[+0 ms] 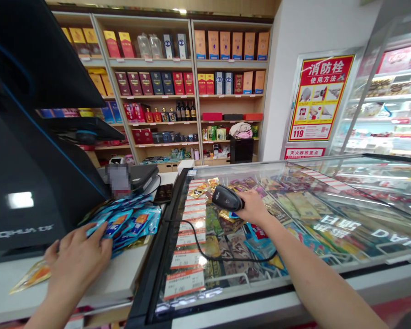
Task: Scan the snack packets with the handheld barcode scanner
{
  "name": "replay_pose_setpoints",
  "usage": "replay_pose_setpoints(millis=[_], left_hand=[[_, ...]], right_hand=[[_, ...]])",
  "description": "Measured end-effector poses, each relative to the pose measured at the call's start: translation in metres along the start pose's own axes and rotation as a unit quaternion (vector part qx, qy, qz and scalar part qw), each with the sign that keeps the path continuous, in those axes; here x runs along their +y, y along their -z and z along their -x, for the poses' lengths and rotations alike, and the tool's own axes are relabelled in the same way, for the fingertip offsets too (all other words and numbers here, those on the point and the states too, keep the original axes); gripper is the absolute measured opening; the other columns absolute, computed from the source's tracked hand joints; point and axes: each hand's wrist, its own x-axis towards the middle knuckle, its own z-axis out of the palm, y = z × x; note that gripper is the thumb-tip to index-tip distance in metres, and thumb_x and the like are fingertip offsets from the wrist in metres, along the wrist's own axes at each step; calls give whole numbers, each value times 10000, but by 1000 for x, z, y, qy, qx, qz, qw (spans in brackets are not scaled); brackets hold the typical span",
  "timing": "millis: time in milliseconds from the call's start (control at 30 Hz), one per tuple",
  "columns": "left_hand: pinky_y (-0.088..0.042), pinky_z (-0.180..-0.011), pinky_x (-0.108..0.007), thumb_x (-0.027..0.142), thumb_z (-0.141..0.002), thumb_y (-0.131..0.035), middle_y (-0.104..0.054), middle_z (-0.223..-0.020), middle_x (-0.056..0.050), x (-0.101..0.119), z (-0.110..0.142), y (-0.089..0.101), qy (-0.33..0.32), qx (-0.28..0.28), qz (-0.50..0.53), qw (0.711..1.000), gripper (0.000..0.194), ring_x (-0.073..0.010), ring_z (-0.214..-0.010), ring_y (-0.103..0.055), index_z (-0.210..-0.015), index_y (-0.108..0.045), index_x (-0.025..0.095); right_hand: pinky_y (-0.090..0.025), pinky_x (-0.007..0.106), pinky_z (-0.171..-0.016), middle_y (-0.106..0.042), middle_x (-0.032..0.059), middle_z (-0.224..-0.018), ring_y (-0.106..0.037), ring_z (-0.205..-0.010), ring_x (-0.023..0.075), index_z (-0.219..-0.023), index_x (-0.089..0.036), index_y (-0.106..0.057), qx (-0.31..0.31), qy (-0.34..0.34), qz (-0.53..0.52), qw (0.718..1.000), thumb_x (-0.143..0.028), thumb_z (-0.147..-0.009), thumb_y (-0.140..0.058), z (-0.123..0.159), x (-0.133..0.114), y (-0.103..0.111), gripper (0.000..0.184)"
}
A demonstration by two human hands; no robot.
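My right hand [251, 206] is closed around a black barcode scanner [226, 197], held over the glass lid of a chest freezer [329, 214]. The scanner's black cable [205, 251] trails back across the glass. My left hand [76, 260] rests on the white counter [123, 278], fingers pinching the edge of a pile of blue snack packets [130, 221]. A yellow-orange packet [32, 276] lies flat just left of that hand.
A black checkout terminal [30, 183] stands at the left on the counter. A dark phone-like device [163, 193] lies beside the freezer. Shelves of boxed bottles [178, 82] fill the back wall. A red fire-hydrant poster [318, 98] and a refrigerated display [387, 100] are on the right.
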Motion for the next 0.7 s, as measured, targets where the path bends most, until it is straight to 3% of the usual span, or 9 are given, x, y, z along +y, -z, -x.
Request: replay_pose_setpoints(millis=[167,267,333,400,467,567,700], left_hand=[[-383,-985,-536,508,-888,-278,-630,-1263,-183,5,-3,5,12,2,31,999,583,-365,-1194,-531,-1178,-685,207],[-396,-975,-536,549,-891,-295,-620,-1269,-166,14,-2,8,12,62,72,995,563,-367,-1199,-530,-1168,-666,228],[-418,-957,-515,544,-878,-361,-641,-1230,-136,30,-2,10,-8,115,134,984,489,-351,-1157,-563,-1130,-664,256],[-443,-942,-490,527,-842,-440,-671,-1165,-124,56,-4,12,-58,125,223,965,439,-334,-1083,-609,-1092,-677,254],[-461,-953,-460,505,-799,-507,-682,-1149,-116,91,-5,13,-127,79,317,937,435,-312,-1042,-637,-1097,-685,241],[-477,-981,-379,487,-774,-571,-679,-1189,-93,153,-4,13,-217,-50,410,884,449,-262,-1085,-638,-1128,-682,236],[-441,-1043,-387,442,-787,-593,-650,-1265,-120,232,-5,11,-270,-142,446,841,480,-268,-1193,-588,-1196,-649,197]], right_hand=[[-325,296,-748,-747,28,-859,-662,-846,221,-931,-234,-694,11,-1,-3,1000,-292,-734,-632,-1,2,3,215],[-328,298,-750,-747,35,-871,-658,-847,224,-938,-233,-699,19,-15,5,1000,-331,-744,-642,-2,4,4,225],[-329,299,-752,-744,39,-851,-654,-834,224,-920,-227,-700,21,-27,15,999,-344,-740,-652,-3,5,4,220],[-327,302,-757,-743,41,-853,-652,-833,223,-931,-226,-698,30,-38,21,999,-330,-738,-649,-3,7,5,224],[-325,304,-768,-745,40,-884,-652,-853,223,-967,-232,-693,46,-46,18,998,-325,-745,-639,-3,8,5,247],[-325,309,-784,-744,44,-890,-650,-876,230,-955,-229,-685,69,-62,15,996,-330,-749,-632,-3,10,6,236],[-328,315,-789,-730,58,-857,-652,-857,235,-888,-211,-671,92,-90,23,991,-320,-739,-635,-4,12,9,188]])
